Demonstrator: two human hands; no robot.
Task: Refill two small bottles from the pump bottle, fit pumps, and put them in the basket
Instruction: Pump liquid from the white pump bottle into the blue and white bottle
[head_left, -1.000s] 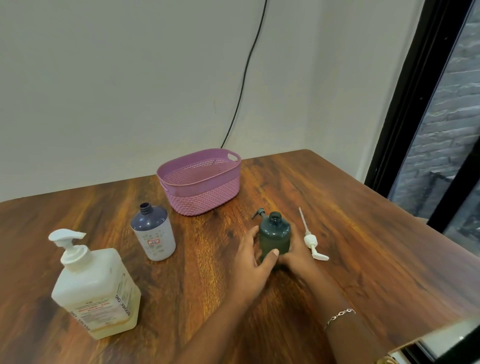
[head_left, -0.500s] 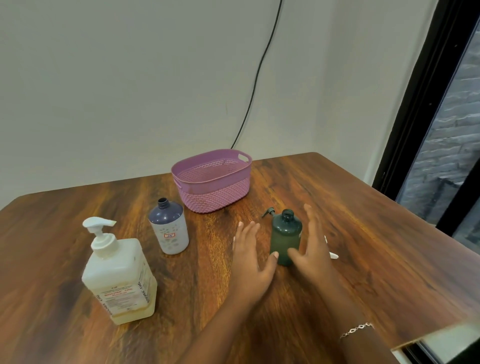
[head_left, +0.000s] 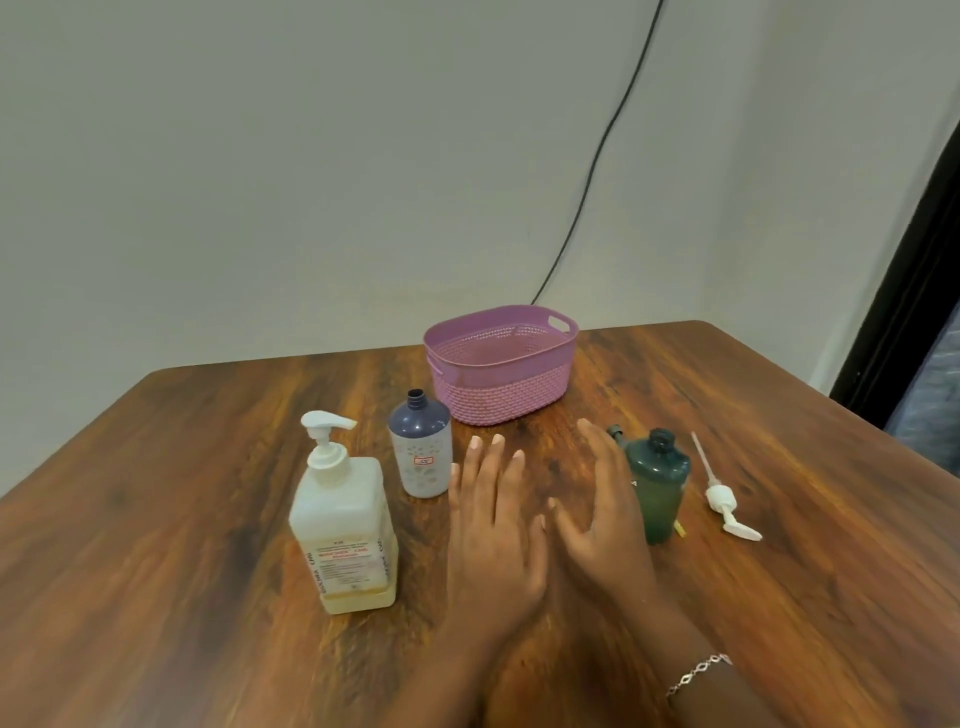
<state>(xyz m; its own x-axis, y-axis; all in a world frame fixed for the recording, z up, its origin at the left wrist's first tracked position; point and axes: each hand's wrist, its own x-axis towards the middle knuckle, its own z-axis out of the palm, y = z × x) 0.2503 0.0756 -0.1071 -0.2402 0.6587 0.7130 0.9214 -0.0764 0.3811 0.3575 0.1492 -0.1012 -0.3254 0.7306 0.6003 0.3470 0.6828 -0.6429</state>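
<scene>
The task looks barely begun. Both small bottles stand uncapped on the bench (head_left: 208, 519): the blue-topped bottle (head_left: 421, 447) just beside the pump bottle (head_left: 343, 525), and the green bottle (head_left: 657, 483) further to the right. Whether either has any fresh liquid in it cannot be told. Neither has a pump fitted; the white pump (head_left: 722, 499) lies flat on the bench to the right of the green bottle, and a dark pump (head_left: 616, 434) lies partly hidden behind it. The pink basket (head_left: 498, 387) at the back holds nothing. The left hand (head_left: 493, 525) hovers flat with fingers spread, its grip wide and empty, between the two small bottles. The right hand (head_left: 605, 514) is likewise wide and empty, just beside the green bottle, apparently not holding it. Filling, fitting both pumps and loading the basket all seem left to do.
</scene>
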